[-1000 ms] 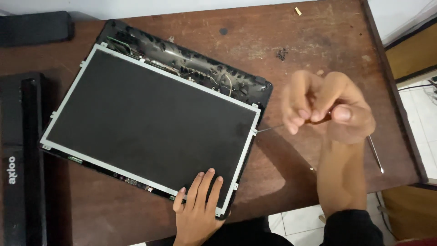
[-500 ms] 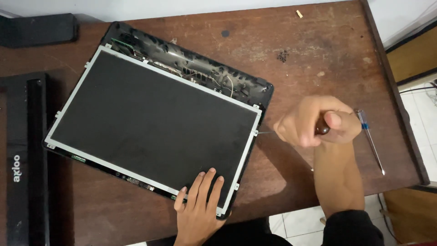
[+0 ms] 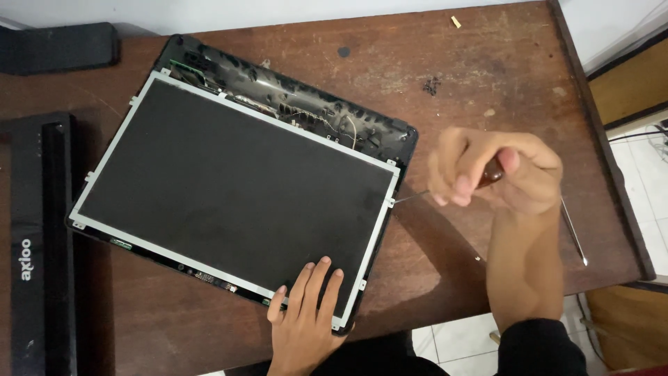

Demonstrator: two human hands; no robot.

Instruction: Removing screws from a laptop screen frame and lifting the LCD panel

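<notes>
Two bare hands work over a dismantled laptop screen panel [image 3: 233, 188] lying tilted on a worn brown wooden table [image 3: 501, 63]. The left hand [image 3: 306, 317] lies flat and open, fingers spread, on the panel's near right corner, gripping nothing. The right hand [image 3: 497, 170] is closed around the dark handle of a screwdriver [image 3: 445, 189], whose thin shaft runs left to the metal frame at the panel's right edge, the tip at a small mounting tab. Along the panel's far edge the black back cover [image 3: 313, 97] shows, with wires and fittings exposed. A second slim screwdriver [image 3: 574, 233] lies on the table just right of the right forearm. A small cluster of dark screws [image 3: 432, 85] sits far of the right hand. A long black casing [image 3: 38, 244] lies at the left edge.
</notes>
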